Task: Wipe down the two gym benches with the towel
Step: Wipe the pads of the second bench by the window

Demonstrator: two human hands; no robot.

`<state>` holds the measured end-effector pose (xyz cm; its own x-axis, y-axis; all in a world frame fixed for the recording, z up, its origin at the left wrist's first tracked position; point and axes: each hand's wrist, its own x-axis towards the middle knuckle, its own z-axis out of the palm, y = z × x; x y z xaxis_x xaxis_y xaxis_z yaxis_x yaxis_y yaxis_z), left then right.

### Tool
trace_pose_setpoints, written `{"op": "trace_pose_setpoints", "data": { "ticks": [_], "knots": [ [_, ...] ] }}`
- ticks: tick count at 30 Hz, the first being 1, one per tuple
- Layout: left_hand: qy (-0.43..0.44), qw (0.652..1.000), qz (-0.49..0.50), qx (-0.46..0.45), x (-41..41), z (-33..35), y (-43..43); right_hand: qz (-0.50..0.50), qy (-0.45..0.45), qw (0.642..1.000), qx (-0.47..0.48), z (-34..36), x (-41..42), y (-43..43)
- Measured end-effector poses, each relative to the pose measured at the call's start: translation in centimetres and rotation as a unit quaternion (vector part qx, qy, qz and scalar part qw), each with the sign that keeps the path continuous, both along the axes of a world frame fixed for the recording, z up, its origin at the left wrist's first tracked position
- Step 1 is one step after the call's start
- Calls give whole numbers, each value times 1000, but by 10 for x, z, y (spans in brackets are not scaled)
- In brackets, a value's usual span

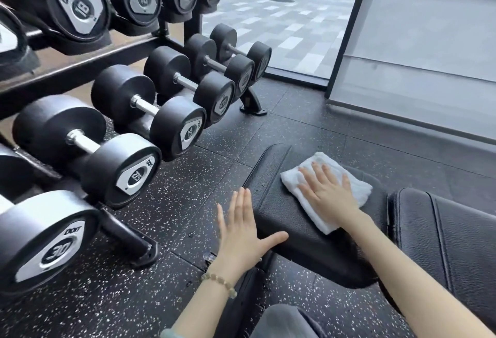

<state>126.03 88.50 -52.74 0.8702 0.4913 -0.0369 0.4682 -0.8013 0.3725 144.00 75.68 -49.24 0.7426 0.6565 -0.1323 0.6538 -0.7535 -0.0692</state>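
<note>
A black padded gym bench lies low in front of me; its seat pad [281, 211] is nearest and the longer back pad [442, 230] runs off to the right. A folded white towel [308, 176] lies flat on the seat pad. My right hand [326, 192] presses palm-down on the towel with fingers spread. My left hand [243, 230] hovers flat and open at the seat pad's left edge, its thumb over the pad, holding nothing. Only this one bench is in view.
A dumbbell rack [128, 233] with several black dumbbells [88, 150] fills the left side, close to the bench. Speckled rubber flooring [166, 203] lies between them. A glass door [295, 29] and a grey wall panel [429, 56] stand behind.
</note>
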Motion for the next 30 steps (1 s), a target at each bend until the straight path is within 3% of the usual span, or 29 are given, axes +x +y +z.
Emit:
{"op": "trace_pose_setpoints", "data": {
  "ticks": [8,16,23,30],
  "knots": [
    [-11,1000,3,-8,3,0,0,15,14,999,46,5,53,114],
    [-70,995,45,-52,-10,-3,-5,93,-7,995,34,-5,-34,74],
    [-94,993,62,-42,-40,2,8,61,9,998,30,7,2,119],
    [-100,991,43,-74,-46,-1,10,137,-12,990,40,-6,-72,73]
  ]
}}
